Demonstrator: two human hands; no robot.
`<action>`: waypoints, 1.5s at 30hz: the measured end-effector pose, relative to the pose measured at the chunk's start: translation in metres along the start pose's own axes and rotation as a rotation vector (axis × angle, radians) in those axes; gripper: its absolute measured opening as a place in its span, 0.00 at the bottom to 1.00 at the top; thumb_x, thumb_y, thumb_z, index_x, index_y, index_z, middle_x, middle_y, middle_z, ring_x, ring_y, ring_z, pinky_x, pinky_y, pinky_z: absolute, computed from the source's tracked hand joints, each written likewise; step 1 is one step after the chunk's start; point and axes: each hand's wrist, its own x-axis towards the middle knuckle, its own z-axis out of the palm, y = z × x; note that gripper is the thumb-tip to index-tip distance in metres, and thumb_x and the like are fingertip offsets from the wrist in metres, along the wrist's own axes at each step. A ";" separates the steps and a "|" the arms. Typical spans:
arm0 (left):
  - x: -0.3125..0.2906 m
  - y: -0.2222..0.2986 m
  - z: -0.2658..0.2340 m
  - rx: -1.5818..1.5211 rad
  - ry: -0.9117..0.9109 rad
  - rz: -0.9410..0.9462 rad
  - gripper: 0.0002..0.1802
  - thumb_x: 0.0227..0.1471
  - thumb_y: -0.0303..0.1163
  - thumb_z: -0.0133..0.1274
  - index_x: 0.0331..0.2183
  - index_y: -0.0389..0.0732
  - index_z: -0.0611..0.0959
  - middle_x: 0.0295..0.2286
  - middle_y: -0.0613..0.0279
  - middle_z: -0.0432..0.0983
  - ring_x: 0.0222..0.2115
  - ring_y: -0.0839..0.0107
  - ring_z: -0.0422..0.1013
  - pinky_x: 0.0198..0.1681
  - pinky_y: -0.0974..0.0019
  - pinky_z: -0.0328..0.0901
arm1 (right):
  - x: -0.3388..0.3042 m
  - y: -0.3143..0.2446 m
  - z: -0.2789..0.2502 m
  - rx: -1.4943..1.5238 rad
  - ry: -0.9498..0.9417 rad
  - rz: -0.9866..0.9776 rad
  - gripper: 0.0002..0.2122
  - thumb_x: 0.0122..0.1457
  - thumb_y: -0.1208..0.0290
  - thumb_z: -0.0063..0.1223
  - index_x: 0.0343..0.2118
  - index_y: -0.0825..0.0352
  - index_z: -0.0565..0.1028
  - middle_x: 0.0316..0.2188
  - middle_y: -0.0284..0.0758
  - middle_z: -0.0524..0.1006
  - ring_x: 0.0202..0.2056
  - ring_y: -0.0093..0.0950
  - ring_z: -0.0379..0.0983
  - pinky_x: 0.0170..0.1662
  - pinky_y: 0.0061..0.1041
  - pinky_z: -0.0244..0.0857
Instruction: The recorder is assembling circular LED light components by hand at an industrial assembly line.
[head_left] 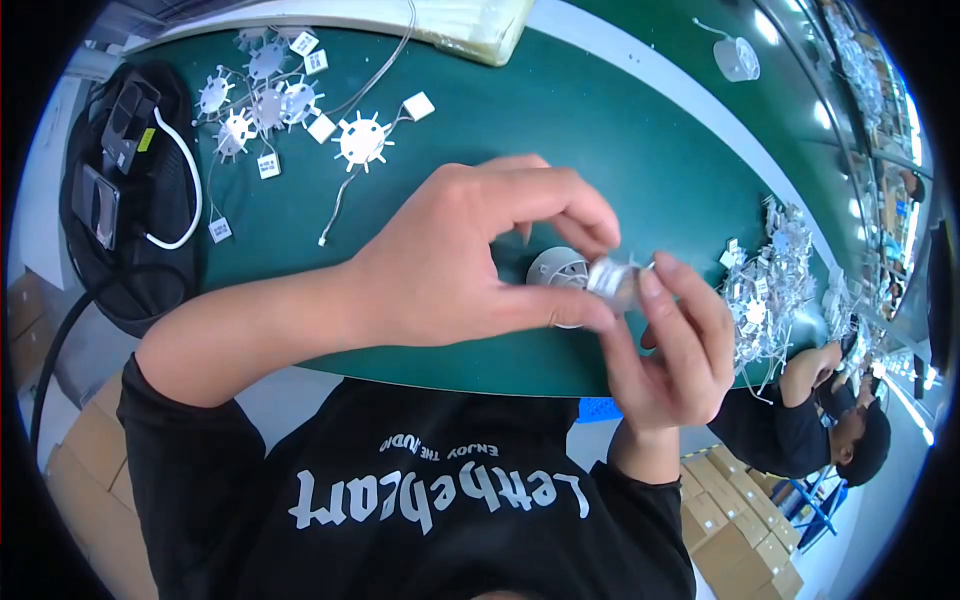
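My right hand (pixel 680 335) pinches a small silvery-white part (pixel 612 282) with thin wires, blurred by motion, between thumb and fingertips. My left hand (pixel 470 245) arches over from the other side, its fingers curved and apart from the thumb. The left thumb tip lies close against the part's lower side; whether it presses on it is unclear. Just behind, within the gap of the left hand, a white round housing (pixel 545 268) rests on the green table (pixel 450 365), partly hidden by the thumb and the part.
At the far left lie white star-shaped boards (pixel 362 142) with wires and square tags. A black tray (pixel 130 275) holds dark devices and a white cable. A heap of wired boards (pixel 765 290) is at right, near a co-worker (pixel 790 430). Another white housing (pixel 737 60) stands far right.
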 end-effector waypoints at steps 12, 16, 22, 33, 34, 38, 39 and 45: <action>0.002 -0.018 0.025 0.450 0.253 0.440 0.38 0.38 0.26 0.78 0.53 0.40 0.81 0.45 0.55 0.84 0.43 0.54 0.83 0.45 0.57 0.78 | -0.028 0.000 0.008 0.446 -0.067 0.504 0.21 0.42 0.81 0.82 0.42 0.71 0.87 0.47 0.47 0.86 0.32 0.20 0.79 0.25 0.14 0.65; 0.000 -0.013 0.027 0.445 0.285 0.390 0.37 0.37 0.26 0.78 0.52 0.39 0.81 0.45 0.56 0.85 0.43 0.54 0.83 0.45 0.56 0.79 | -0.028 0.001 0.008 0.448 -0.067 0.498 0.21 0.41 0.81 0.82 0.42 0.70 0.88 0.47 0.46 0.85 0.29 0.17 0.74 0.24 0.14 0.63; 0.003 -0.015 0.025 0.443 0.259 0.378 0.32 0.39 0.28 0.78 0.47 0.39 0.81 0.46 0.56 0.85 0.42 0.55 0.84 0.43 0.59 0.80 | -0.032 -0.001 0.010 0.420 0.021 0.500 0.21 0.44 0.83 0.81 0.44 0.72 0.86 0.48 0.44 0.81 0.28 0.15 0.68 0.29 0.13 0.61; 0.006 -0.018 0.028 0.458 0.295 0.449 0.28 0.40 0.28 0.78 0.44 0.41 0.82 0.47 0.55 0.86 0.42 0.57 0.84 0.41 0.60 0.80 | -0.032 -0.004 0.020 0.433 0.088 0.489 0.23 0.44 0.81 0.82 0.45 0.72 0.86 0.48 0.41 0.78 0.31 0.16 0.67 0.32 0.13 0.62; 0.006 -0.018 0.028 0.449 0.294 0.438 0.28 0.40 0.28 0.78 0.43 0.40 0.81 0.47 0.55 0.86 0.42 0.57 0.84 0.41 0.60 0.80 | -0.033 -0.004 0.021 0.451 0.120 0.492 0.22 0.44 0.81 0.82 0.45 0.72 0.86 0.48 0.41 0.79 0.31 0.16 0.67 0.32 0.13 0.61; 0.004 -0.016 0.027 0.427 0.290 0.401 0.27 0.40 0.28 0.78 0.42 0.40 0.81 0.46 0.54 0.86 0.41 0.57 0.84 0.40 0.61 0.80 | -0.027 -0.009 0.018 0.434 0.052 0.546 0.22 0.43 0.82 0.82 0.45 0.73 0.86 0.48 0.41 0.79 0.30 0.16 0.66 0.32 0.14 0.59; 0.004 -0.016 0.027 0.420 0.289 0.389 0.27 0.40 0.28 0.78 0.41 0.40 0.80 0.46 0.54 0.86 0.41 0.57 0.84 0.40 0.61 0.80 | -0.026 -0.010 0.017 0.415 0.001 0.570 0.22 0.43 0.83 0.81 0.44 0.73 0.86 0.48 0.42 0.79 0.30 0.16 0.65 0.32 0.14 0.59; 0.004 -0.018 0.027 0.429 0.297 0.431 0.27 0.40 0.28 0.78 0.40 0.40 0.80 0.46 0.54 0.86 0.39 0.58 0.84 0.39 0.62 0.80 | -0.030 -0.012 0.022 0.415 0.072 0.505 0.22 0.43 0.84 0.81 0.44 0.73 0.87 0.46 0.43 0.79 0.26 0.14 0.63 0.27 0.15 0.56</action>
